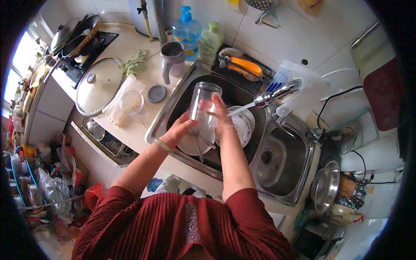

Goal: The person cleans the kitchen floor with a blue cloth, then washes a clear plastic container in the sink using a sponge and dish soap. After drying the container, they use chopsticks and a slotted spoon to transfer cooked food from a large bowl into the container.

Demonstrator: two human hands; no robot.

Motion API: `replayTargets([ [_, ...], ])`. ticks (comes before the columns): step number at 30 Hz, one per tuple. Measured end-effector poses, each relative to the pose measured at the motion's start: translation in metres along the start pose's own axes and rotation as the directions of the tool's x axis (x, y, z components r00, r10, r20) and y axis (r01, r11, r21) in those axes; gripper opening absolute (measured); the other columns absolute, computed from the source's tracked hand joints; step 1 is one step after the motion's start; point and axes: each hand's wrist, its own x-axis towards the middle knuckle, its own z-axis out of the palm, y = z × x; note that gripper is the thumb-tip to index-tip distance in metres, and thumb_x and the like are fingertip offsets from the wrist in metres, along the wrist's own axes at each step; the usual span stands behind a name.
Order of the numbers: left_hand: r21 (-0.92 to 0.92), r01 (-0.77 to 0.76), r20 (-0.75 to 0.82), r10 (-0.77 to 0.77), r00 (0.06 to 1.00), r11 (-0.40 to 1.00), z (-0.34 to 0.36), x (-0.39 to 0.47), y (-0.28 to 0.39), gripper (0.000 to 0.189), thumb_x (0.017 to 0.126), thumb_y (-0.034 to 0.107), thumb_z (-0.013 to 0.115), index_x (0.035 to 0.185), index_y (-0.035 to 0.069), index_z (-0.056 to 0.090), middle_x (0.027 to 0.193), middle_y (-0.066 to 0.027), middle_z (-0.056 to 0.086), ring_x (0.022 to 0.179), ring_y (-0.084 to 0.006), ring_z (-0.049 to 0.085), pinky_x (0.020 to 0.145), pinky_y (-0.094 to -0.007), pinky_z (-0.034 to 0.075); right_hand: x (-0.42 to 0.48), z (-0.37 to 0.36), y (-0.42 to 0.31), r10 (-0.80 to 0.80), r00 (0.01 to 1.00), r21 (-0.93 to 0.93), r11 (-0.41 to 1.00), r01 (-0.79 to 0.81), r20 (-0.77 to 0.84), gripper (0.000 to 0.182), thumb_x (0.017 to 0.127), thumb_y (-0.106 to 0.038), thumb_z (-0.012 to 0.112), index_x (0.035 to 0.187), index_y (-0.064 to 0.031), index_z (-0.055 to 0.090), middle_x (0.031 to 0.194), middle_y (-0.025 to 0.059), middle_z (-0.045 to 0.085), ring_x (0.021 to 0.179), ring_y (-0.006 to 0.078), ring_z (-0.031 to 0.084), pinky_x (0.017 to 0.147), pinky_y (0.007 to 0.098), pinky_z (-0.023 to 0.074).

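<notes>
Both hands hold a clear jar [202,97] over the left basin of a steel double sink, its ridged, threaded end pointing up and away. My left hand [182,127] grips the lower left side, a pale bangle on its wrist. Along the right side lie the fingers of my right hand [221,112]. Water runs from the chrome faucet [264,100] towards my right hand and the jar. Beneath, the basin holds white plates with a patterned rim [246,128] and a bowl [185,145] with metal utensils. A round grey lid [156,94] lies on the counter left of the sink.
A clear plastic container [131,102], a glass pan lid [99,85] and a green cloth [134,63] lie on the left counter. A grey pitcher [172,60], a blue pump bottle [186,32] and a green bottle [212,40] stand behind. The empty right basin [282,159] adjoins.
</notes>
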Motion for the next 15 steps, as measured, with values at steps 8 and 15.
replayTargets([
  [8, 0.933, -0.256, -0.023, 0.753, 0.658, 0.252, 0.058, 0.062, 0.013, 0.067, 0.09, 0.032, 0.047, 0.138, -0.008, 0.022, 0.14, -0.0308, 0.027, 0.131, -0.0419, 0.026, 0.11, -0.0397, 0.021, -0.002, 0.003, 0.008, -0.531, 0.813, -0.514, 0.779, 0.359, -0.237, 0.08, 0.071, -0.032, 0.077, 0.131, -0.0025, 0.033, 0.125, 0.0139, 0.046, 0.109, 0.0242, 0.05, 0.086, 0.0334, 0.0463],
  [15, 0.254, 0.125, -0.085, -0.107, 0.991, 0.959, 0.066, 0.113, 0.027, 0.066, 0.094, 0.051, 0.038, 0.132, -0.004, 0.039, 0.121, -0.0184, 0.055, 0.115, -0.0243, 0.05, 0.097, -0.0324, 0.038, -0.053, -0.015, -0.046, -0.507, 0.838, -0.466, 0.802, 0.373, -0.202, 0.053, 0.077, -0.033, 0.071, 0.112, 0.0012, 0.051, 0.103, 0.0105, 0.059, 0.088, 0.0183, 0.058, 0.076, 0.0324, 0.0479],
])
